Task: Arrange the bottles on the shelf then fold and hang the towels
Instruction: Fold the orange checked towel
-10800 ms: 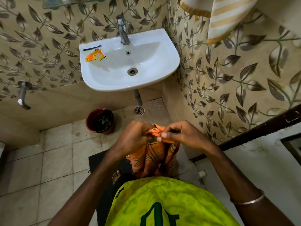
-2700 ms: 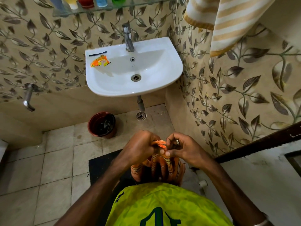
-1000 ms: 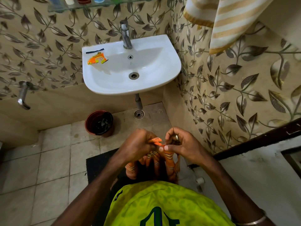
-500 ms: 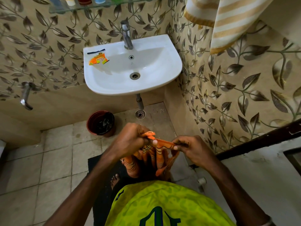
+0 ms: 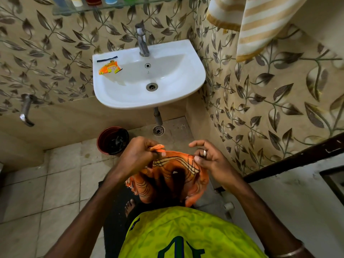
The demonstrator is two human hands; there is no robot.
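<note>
An orange towel [image 5: 173, 175] with dark stripes and a fringed end hangs in front of my body. My left hand [image 5: 138, 155] grips its fringed corner in a fist. My right hand [image 5: 206, 157] pinches the top edge further right, its other fingers spread. The edge is stretched between both hands and the rest droops in folds. A cream and yellow striped towel [image 5: 260, 25] hangs on the right wall. Several coloured bottles [image 5: 93, 0] stand on a glass shelf [image 5: 96, 7] above the sink, cut off by the top edge.
A white sink [image 5: 186, 60] with a tap [image 5: 142, 41] is mounted ahead, an orange sachet [image 5: 108, 68] on its rim. A red bucket [image 5: 112, 139] stands on the tiled floor. A wall tap [image 5: 26, 110] juts out at left. A dark ledge [image 5: 297, 153] runs at right.
My hands have moved apart along the towel's top edge, the right one sliding right. The bunched edge is now spread between them.
</note>
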